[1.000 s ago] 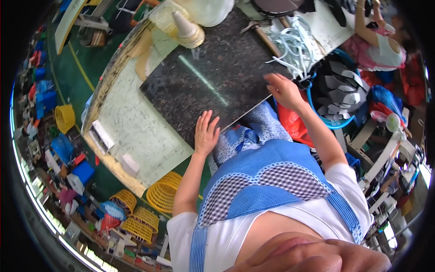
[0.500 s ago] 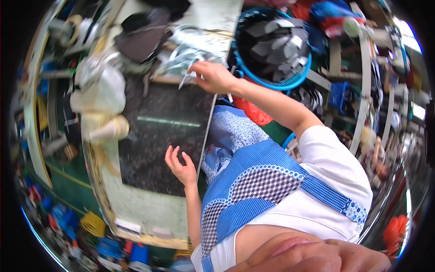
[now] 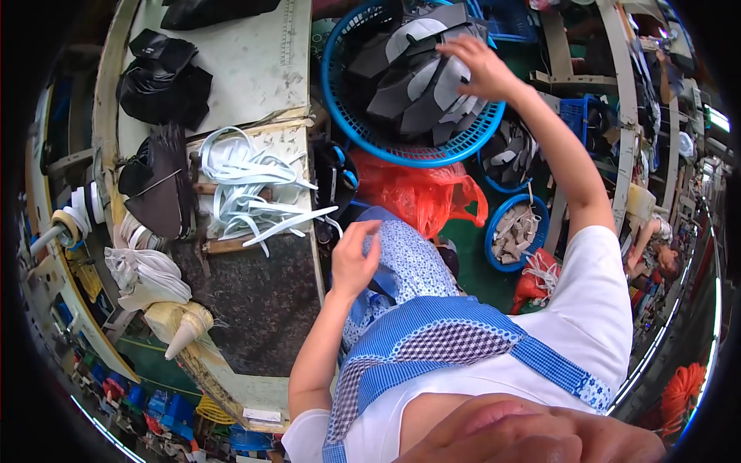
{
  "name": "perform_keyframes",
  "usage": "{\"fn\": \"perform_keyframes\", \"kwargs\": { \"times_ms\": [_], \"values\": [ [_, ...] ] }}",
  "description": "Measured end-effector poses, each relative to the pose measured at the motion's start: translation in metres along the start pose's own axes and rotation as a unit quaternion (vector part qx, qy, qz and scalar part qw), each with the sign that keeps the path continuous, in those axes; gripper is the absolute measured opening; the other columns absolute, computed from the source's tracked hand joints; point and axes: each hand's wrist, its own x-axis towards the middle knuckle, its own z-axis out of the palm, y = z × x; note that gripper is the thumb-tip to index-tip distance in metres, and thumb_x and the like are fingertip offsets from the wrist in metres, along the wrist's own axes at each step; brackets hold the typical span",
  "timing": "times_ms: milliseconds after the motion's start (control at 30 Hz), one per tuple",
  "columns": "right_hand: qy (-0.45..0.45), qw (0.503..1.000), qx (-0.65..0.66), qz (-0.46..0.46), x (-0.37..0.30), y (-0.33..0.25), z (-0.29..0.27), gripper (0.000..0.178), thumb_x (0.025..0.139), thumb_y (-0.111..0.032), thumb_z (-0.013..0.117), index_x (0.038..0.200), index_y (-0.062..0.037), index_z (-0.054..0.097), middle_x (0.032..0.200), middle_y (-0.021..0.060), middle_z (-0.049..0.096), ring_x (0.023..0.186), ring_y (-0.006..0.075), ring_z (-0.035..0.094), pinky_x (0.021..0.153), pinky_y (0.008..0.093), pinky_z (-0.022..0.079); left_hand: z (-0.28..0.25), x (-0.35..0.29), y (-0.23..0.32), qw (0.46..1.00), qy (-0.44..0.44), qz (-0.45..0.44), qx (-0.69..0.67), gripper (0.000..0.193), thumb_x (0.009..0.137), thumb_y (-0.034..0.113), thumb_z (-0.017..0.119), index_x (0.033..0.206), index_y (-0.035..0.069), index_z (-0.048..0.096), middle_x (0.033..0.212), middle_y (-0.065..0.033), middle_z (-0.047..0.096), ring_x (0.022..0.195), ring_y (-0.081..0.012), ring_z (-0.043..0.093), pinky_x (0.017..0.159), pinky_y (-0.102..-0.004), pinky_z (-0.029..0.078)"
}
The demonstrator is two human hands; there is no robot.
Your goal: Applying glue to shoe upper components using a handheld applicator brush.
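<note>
My right hand (image 3: 482,69) reaches over a round blue basket (image 3: 463,150) filled with flat grey and black cut pieces (image 3: 409,96), some showing white faces. Its fingers are apart, and whether the fingertips touch a piece I cannot tell. Beside the table edge, above my lap, my left hand (image 3: 355,261) hovers with fingers loosely bent and nothing visible in it. A heap of pale white strips (image 3: 243,189) lies on the table near that hand, with loose ends hanging past the edge.
Dark stacked pieces (image 3: 166,81) and a brown-black bundle (image 3: 160,189) sit on the work table (image 3: 247,85). A yellowed cone (image 3: 189,332) juts from its left side. Red plastic bags (image 3: 409,189) and a smaller blue basket of scraps (image 3: 515,231) are below to the right.
My right hand has left the white strips and moved right, over the basket. My left hand has moved from above the dark tabletop to beside the table edge. The view has shifted.
</note>
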Motion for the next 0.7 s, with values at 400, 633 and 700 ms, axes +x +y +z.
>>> {"fn": "perform_keyframes", "kwargs": {
  "times_ms": [400, 633, 700],
  "values": [
    [-0.119, 0.992, -0.029, 0.005, 0.134, 0.05, 0.061, 0.081, 0.055, -0.036, 0.077, 0.123, -0.0024, 0.049, 0.109, 0.0215, 0.055, 0.11, 0.0374, 0.05, 0.096, 0.0459, 0.04, 0.08, 0.057, -0.056, 0.964, -0.064, -0.196, -0.168, 0.019, 0.088, 0.012, 0.061, 0.104, 0.002, 0.061, 0.094, -0.0095, 0.067, 0.086, -0.0172, 0.066, 0.079, -0.0293, 0.052],
    [-0.039, 0.99, 0.113, -0.072, 0.116, 0.018, -0.084, 0.074, 0.058, -0.019, 0.079, 0.123, -0.0008, 0.047, 0.113, 0.0199, 0.052, 0.109, 0.0374, 0.05, 0.096, 0.0406, 0.042, 0.091, 0.088, -0.069, 0.953, -0.009, -0.219, -0.211, 0.016, 0.089, 0.01, 0.061, 0.102, 0.001, 0.061, 0.091, -0.0071, 0.067, 0.082, -0.0132, 0.064, 0.075, -0.026, 0.052],
    [0.021, 0.989, 0.045, -0.142, 0.114, -0.002, -0.124, 0.076, 0.057, -0.016, 0.08, 0.124, -0.0026, 0.047, 0.115, 0.0174, 0.052, 0.11, 0.0358, 0.049, 0.094, 0.0396, 0.042, 0.091, 0.097, -0.057, 0.941, -0.001, -0.225, -0.253, 0.015, 0.089, 0.009, 0.061, 0.102, 0.001, 0.061, 0.09, -0.0071, 0.067, 0.082, -0.0127, 0.063, 0.075, -0.0256, 0.051]
  ]
}}
